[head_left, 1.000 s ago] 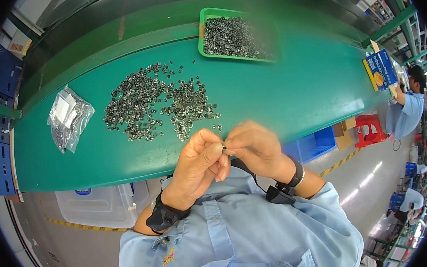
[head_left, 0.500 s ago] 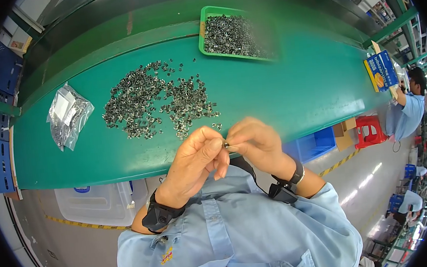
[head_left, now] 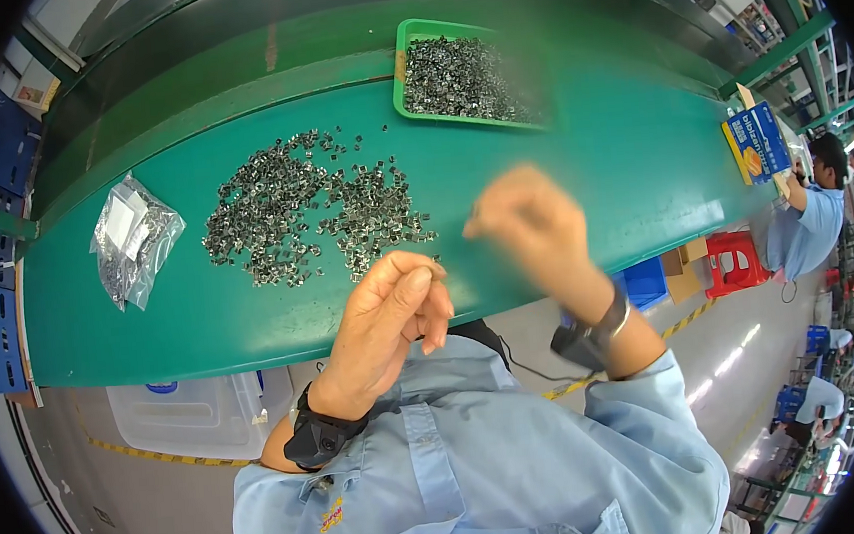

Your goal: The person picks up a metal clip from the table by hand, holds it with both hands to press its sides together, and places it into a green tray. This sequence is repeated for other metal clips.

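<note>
My left hand (head_left: 390,310) is pinched closed at the front edge of the green tabletop (head_left: 281,329), thumb against forefinger. What it holds, if anything, is too small to make out. Farther right, my right hand (head_left: 534,223) is above the tabletop, blurred by motion. Its fingertips are drawn together, and any small thing between them is smeared. Beyond my left hand lie a larger heap (head_left: 262,205) and a smaller heap (head_left: 373,216) of small shiny metal-and-black parts. A green tray (head_left: 399,97) with many similar parts stands at the back.
A clear plastic bag (head_left: 134,245) of parts lies at the left. At the far right end are a blue-and-yellow box (head_left: 756,144) and a co-worker (head_left: 809,212). Below the edge stand a red stool (head_left: 738,265), a blue bin (head_left: 644,282) and a clear tub (head_left: 183,417).
My right hand has parted from my left hand and moved up and to the right. The small dark part that was between both hands' fingertips no longer shows clearly. My left hand stays pinched in place.
</note>
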A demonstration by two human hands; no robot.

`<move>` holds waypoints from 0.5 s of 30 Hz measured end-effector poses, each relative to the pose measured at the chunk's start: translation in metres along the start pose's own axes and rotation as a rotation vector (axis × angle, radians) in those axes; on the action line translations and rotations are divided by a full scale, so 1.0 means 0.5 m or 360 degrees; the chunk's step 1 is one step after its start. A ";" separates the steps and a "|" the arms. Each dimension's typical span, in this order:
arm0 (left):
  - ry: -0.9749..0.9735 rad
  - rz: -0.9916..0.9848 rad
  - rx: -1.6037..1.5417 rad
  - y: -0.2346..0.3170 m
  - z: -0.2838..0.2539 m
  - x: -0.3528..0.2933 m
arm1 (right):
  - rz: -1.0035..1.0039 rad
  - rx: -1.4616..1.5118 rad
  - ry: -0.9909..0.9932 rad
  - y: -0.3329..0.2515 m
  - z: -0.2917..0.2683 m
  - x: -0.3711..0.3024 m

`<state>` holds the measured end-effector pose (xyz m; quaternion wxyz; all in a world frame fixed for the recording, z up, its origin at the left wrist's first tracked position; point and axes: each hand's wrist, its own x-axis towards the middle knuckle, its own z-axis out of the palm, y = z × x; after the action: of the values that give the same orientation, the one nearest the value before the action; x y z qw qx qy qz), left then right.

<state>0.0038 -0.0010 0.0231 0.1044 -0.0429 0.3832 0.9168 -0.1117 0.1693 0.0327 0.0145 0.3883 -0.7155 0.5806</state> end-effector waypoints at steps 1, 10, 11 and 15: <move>0.0068 0.0016 0.0027 0.001 -0.001 0.001 | 0.0066 -0.0061 0.0065 0.012 -0.020 0.031; 0.0026 -0.0042 -0.0002 -0.007 -0.025 -0.006 | -0.0026 -0.0996 -0.0086 0.122 -0.072 0.123; 0.0025 -0.0052 -0.0021 -0.007 -0.029 -0.005 | -0.0025 -0.0989 -0.0098 0.116 -0.058 0.114; -0.0001 -0.0092 -0.0073 -0.006 -0.035 -0.001 | -0.0080 -0.0871 -0.0522 0.068 0.003 0.069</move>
<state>0.0047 -0.0116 0.0088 0.1301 -0.0560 0.3607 0.9219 -0.1544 0.1505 0.0207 0.0172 0.4759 -0.8281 0.2956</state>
